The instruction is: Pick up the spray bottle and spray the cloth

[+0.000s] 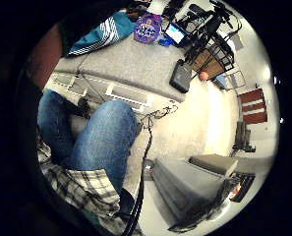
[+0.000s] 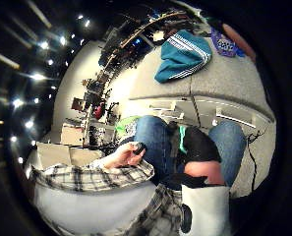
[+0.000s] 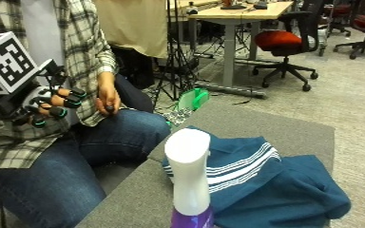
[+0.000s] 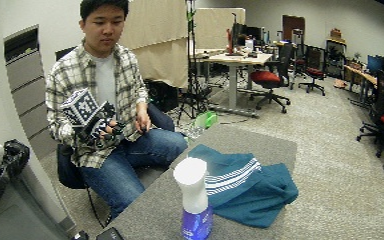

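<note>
The bottle stood far from my hand.
The spray bottle (image 3: 189,176) stood on the table (image 3: 258,123), touching the blue cloth (image 3: 268,183). My gloved right hand (image 3: 46,105) was up by my chest, fingers curled, holding nothing. A fast grab could tip the tall bottle.

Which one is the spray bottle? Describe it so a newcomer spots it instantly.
Start at the grey table in front of the seated person. On it lies a crumpled teal cloth with white stripes; the spray bottle stands upright right beside that cloth, at the table end nearest the outside camera. It is the only upright thing there, with a white top and a purple body.
</note>
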`<control>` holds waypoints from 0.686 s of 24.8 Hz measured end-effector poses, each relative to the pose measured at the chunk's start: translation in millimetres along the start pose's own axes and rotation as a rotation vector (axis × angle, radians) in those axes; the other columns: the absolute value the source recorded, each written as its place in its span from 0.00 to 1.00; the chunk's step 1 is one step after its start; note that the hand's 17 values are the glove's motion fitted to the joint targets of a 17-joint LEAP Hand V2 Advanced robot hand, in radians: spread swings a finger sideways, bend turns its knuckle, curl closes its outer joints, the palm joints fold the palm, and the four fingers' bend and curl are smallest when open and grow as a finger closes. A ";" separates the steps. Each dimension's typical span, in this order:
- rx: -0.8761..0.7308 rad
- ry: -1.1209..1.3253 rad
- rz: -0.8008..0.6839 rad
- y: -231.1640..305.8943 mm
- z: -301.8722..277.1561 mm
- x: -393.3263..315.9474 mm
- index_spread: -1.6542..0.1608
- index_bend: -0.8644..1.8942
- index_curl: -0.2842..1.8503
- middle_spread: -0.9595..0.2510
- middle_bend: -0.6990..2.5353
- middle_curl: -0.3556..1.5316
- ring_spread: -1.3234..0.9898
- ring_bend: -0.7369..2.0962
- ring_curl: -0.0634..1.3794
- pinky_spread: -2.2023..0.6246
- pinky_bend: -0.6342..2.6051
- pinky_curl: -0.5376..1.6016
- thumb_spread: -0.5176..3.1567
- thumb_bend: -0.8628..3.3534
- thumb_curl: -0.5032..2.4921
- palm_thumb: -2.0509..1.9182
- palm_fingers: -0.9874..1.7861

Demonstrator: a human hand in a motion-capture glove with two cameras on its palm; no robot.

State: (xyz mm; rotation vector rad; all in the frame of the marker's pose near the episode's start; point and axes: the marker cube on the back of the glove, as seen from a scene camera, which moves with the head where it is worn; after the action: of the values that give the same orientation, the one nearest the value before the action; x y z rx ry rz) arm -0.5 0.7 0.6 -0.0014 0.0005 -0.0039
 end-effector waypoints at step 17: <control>-0.008 0.001 0.006 -13.8 -1.6 1.7 0.72 0.37 0.23 0.74 0.28 0.29 0.61 0.36 0.15 0.86 0.31 0.32 0.40 0.26 0.26 0.66 0.46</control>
State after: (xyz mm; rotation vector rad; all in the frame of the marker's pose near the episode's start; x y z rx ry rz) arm 1.1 -13.1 -0.9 -0.0097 0.0014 0.0018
